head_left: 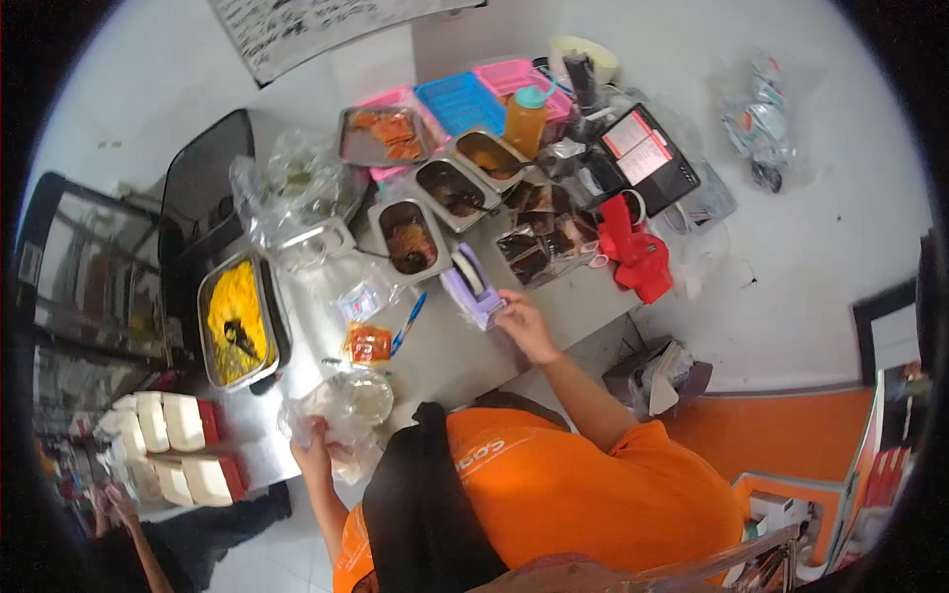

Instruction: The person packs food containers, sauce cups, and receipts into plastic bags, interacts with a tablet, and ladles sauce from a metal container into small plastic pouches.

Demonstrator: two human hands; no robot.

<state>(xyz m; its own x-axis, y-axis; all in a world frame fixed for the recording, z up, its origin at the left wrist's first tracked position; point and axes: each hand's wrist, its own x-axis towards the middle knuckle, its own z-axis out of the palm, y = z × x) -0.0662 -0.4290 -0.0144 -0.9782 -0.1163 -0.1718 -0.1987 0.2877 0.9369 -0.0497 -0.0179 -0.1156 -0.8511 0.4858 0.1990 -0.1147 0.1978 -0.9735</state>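
Observation:
My left hand is closed on a clear plastic bag at the table's near edge. A round clear-lidded tub stands beside the bag. My right hand has its fingers pressed together at the front end of a purple tape dispenser; any strip of tape in them is too small to make out. Between the hands lie a packet of orange-red food, a blue pen and a small clear printed packet.
Steel pans of food line the table's far side, near a sauce bottle and dark packets. A tray of yellow food and open boxes stand at left. Another person's hands show at lower left.

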